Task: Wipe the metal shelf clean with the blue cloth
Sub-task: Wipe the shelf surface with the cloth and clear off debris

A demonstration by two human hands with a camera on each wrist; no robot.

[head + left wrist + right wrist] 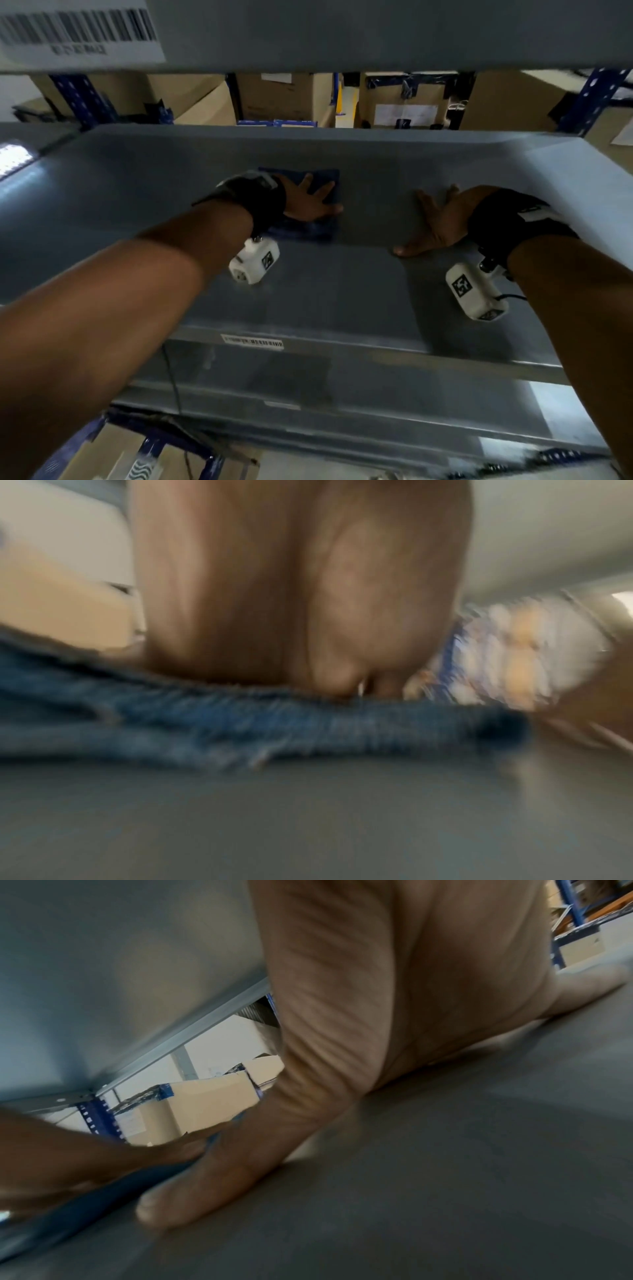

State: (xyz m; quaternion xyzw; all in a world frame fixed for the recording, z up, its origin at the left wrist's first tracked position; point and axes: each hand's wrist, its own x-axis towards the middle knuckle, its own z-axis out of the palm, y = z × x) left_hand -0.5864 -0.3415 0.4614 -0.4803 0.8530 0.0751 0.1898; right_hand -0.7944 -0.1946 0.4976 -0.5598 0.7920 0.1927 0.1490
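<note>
Cloth first: the blue cloth (pixel 301 202) lies flat on the metal shelf (pixel 325 294), in the far middle part. The left hand (pixel 310 200) sits right on top of it. Its fingers are straight and spread, pressing the cloth down, so the grip is wide and flat and does not pinch.

The cloth looks folded, and in the left wrist view its near edge (pixel 308 726) runs from side to side under the palm (pixel 298 588).

The right hand (pixel 436 222) is near, just to the right of the cloth, but apart from it. It lies wide and flat on the bare shelf with its thumb (pixel 212 1177) pointing toward the cloth. I think it props the body up.

The left hand is the one doing the wiping. There is much bare shelf to the left of the cloth and on the near side, up to the front edge (pixel 308 339). To the right, the other hand stands in the way. The far edge is close behind the cloth, and the shelf above (pixel 376 31) hangs low, so arms must stay low.
</note>
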